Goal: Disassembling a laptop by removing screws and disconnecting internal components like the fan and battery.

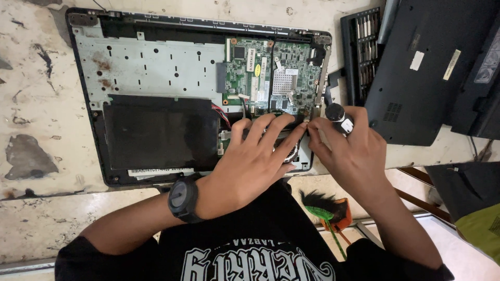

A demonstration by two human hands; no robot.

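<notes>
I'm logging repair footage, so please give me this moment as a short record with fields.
surface: worn pale table
main item: opened laptop base, green circuit board exposed
left hand: spread flat over the fan area, wristwatch on
right hand: grips a screwdriver upright at the board's lower right corner
nearby: bit set case, dark laptop cover

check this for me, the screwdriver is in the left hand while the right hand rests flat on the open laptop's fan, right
Not quite: the hands are swapped. In the head view the right hand grips the screwdriver, its tip down at the edge of the circuit board. The left hand, the one with the wristwatch, rests flat on the fan of the open laptop.
</notes>
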